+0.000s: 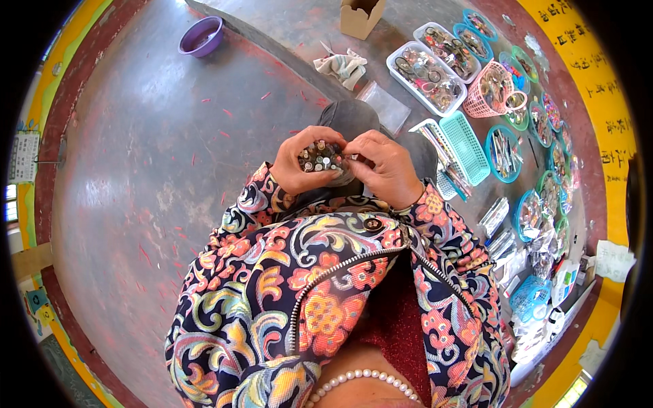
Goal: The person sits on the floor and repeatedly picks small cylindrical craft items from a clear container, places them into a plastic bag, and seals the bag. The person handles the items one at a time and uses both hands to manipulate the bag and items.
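Observation:
In front of my lap, my left hand (298, 160) is wrapped round a tight bundle of slim round-ended sticks (324, 160). Their ends face up and look dark, silver and pinkish; whether they are pens or some other kind cannot be made out. My right hand (383, 163) is at the right side of the bundle, its thumb and forefinger pinched together against the edge. What those fingertips hold, if anything, is too small to tell. Below the bundle, the lower part of the sticks is hidden by my left hand.
To the right stand white trays (392, 66), a pink basket (474, 104), a turquoise basket (469, 146) and a blue bowl of pens (505, 154), among several bowls. Ahead lie a cloth (342, 68), a clear bag (385, 107) and a cardboard box (358, 24). A purple basin (201, 37) sits far left.

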`<move>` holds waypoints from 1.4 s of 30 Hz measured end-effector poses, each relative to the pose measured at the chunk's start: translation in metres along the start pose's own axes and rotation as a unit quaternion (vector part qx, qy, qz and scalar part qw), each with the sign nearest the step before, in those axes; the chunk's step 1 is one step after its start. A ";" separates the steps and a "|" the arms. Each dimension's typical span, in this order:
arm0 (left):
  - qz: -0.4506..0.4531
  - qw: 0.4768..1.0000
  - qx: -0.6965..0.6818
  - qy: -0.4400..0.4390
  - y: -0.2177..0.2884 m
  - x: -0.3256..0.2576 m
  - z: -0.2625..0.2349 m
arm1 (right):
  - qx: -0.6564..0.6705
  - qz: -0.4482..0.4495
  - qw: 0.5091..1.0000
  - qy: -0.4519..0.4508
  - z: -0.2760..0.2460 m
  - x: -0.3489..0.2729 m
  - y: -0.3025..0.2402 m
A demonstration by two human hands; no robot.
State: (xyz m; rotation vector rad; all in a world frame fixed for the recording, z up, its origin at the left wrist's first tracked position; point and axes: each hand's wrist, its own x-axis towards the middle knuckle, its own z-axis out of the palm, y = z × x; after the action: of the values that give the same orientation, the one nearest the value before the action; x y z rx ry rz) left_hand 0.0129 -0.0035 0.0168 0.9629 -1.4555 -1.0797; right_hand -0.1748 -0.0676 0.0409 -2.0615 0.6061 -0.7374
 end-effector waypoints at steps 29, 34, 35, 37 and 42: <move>0.017 0.999 -0.045 0.005 0.000 0.006 0.007 | 0.628 0.197 0.660 0.362 -0.087 -0.076 0.099; 0.006 1.000 -0.029 0.008 0.000 0.004 0.008 | 0.619 0.229 0.631 0.409 -0.090 -0.082 0.107; 0.005 1.000 -0.024 0.009 -0.001 0.005 0.009 | 0.623 0.229 0.626 0.410 -0.091 -0.084 0.110; 0.008 0.999 -0.050 0.008 -0.001 0.006 0.011 | 0.625 0.228 0.619 0.418 -0.094 -0.087 0.112; 0.003 1.000 -0.023 -0.004 0.000 0.008 0.012 | 0.667 0.216 0.599 0.387 -0.098 -0.091 0.111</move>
State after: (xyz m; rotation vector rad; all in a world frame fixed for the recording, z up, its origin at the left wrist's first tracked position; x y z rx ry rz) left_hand 0.0003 -0.0097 0.0180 0.9219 -1.4343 -1.1091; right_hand -0.3232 -0.1216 -0.0316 -0.0981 0.6271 -1.2252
